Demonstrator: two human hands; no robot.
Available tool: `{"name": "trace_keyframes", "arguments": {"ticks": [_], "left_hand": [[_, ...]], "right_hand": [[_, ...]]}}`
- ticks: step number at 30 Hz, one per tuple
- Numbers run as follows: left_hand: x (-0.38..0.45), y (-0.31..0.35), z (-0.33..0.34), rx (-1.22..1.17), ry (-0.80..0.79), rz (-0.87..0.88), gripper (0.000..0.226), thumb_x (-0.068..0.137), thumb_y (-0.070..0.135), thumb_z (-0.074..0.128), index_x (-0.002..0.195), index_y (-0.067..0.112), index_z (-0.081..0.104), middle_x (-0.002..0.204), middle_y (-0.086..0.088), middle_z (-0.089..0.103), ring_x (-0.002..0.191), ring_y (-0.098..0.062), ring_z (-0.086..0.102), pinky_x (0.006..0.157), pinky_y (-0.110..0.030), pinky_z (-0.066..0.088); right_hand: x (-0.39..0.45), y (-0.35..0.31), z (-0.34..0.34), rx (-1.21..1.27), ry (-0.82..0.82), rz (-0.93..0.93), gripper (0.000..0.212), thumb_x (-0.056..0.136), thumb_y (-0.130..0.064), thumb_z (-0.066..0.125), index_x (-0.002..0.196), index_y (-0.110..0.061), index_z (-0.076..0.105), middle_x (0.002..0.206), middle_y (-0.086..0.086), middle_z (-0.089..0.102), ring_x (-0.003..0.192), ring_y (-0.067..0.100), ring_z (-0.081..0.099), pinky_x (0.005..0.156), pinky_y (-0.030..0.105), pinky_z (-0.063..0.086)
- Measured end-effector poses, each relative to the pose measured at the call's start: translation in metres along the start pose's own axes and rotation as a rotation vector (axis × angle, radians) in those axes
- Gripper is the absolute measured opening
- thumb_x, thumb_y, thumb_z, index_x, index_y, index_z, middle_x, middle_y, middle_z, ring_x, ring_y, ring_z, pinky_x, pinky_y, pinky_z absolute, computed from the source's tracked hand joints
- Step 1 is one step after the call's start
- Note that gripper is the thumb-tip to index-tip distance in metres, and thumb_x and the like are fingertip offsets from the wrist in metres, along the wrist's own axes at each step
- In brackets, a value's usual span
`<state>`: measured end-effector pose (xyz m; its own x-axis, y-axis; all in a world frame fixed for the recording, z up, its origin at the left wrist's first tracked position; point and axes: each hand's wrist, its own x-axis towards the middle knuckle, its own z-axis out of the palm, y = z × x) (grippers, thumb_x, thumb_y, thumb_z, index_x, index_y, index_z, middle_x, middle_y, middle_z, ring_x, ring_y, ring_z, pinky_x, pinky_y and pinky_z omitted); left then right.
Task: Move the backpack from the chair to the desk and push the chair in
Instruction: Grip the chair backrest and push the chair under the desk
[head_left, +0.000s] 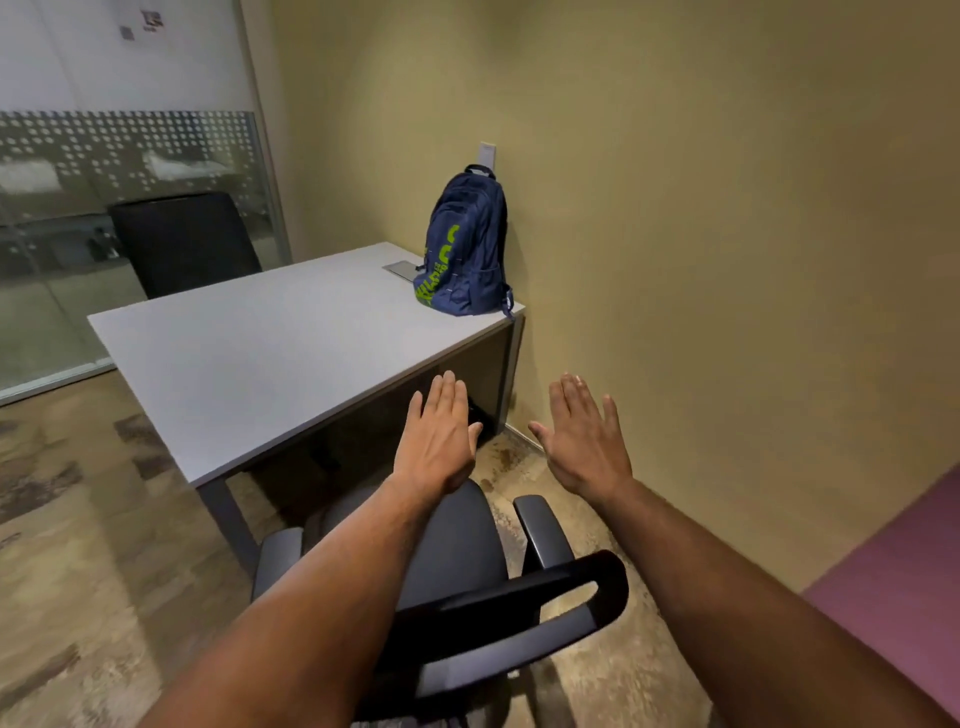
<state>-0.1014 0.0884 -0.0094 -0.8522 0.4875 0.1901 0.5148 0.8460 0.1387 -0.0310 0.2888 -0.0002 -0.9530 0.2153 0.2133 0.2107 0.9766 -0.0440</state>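
The navy backpack (467, 249) with green lettering stands upright on the far right corner of the grey desk (270, 358), leaning on the wall. A black office chair (467, 551) with armrests stands just in front of the desk's near edge, its seat bare and its backrest nearest me. My left hand (441, 441) hovers flat above the seat, fingers together and extended, holding nothing. My right hand (587, 441) is stretched out beside it, above the right armrest (543, 530), fingers spread, also holding nothing.
A second black chair (187, 241) stands behind the desk by the frosted glass partition (130, 156). A small silver plate (402, 270) lies on the desk beside the backpack. The yellow wall runs along the right. A purple surface (904, 582) sits at the lower right.
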Motion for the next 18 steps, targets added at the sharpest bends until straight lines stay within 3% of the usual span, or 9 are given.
{"name": "trace_keyframes", "arguments": {"ticks": [11, 18], "left_hand": [[-0.114, 0.006, 0.012, -0.036, -0.032, 0.008, 0.067, 0.106, 0.045, 0.018, 0.159, 0.007, 0.003, 0.168, -0.012, -0.005, 0.154, -0.025, -0.007, 0.125, -0.049, 0.003], [-0.193, 0.002, 0.036, -0.087, -0.067, -0.126, 0.071, 0.104, 0.053, 0.013, 0.160, 0.010, 0.003, 0.168, -0.010, -0.005, 0.154, -0.022, -0.009, 0.124, -0.047, -0.002]], "right_hand": [[-0.102, -0.032, 0.025, 0.017, -0.146, -0.061, 0.074, 0.102, -0.061, 0.016, 0.161, -0.018, 0.001, 0.169, 0.002, -0.004, 0.155, 0.017, -0.006, 0.122, 0.048, -0.003], [-0.148, -0.034, 0.049, 0.114, -0.241, -0.081, 0.072, 0.103, -0.060, 0.018, 0.161, -0.020, 0.006, 0.170, -0.002, -0.002, 0.154, 0.013, -0.007, 0.123, 0.045, -0.004]]}}
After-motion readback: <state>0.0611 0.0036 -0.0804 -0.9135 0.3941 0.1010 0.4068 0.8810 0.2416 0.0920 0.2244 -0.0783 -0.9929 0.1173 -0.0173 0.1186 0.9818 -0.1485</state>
